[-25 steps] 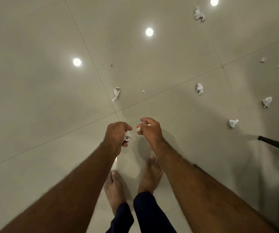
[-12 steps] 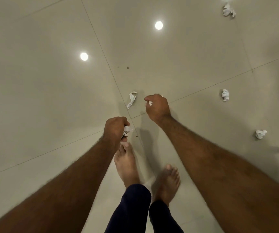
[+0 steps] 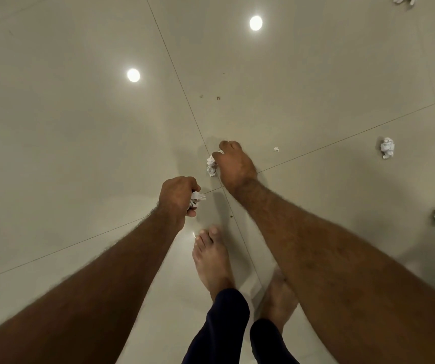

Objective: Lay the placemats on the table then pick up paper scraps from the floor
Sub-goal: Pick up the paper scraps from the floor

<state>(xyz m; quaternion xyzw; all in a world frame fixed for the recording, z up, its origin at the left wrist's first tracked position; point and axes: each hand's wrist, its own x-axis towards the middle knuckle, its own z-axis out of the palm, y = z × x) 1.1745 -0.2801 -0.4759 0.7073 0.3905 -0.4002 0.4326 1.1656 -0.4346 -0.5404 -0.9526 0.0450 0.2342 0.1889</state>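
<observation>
the tiled floor [image 3: 80, 153] fills the view, so the scrap-picking step looks to be in hand. the right hand [image 3: 236, 164] is low over a crumpled scrap [image 3: 211, 166] at the tile joint, fingers curled against it; whether they have closed on it i cannot tell. the left hand [image 3: 175, 199] grips gathered scraps [image 3: 197, 198]. the next move likely calls for a firm pinch and lift, then the loose scraps [image 3: 387, 147] on the right and the tiny shred [image 3: 276, 149].

Bare, hairy forearms [image 3: 106, 271], bare feet [image 3: 211, 258], dark navy ankle-length trouser legs [image 3: 224, 327]
</observation>
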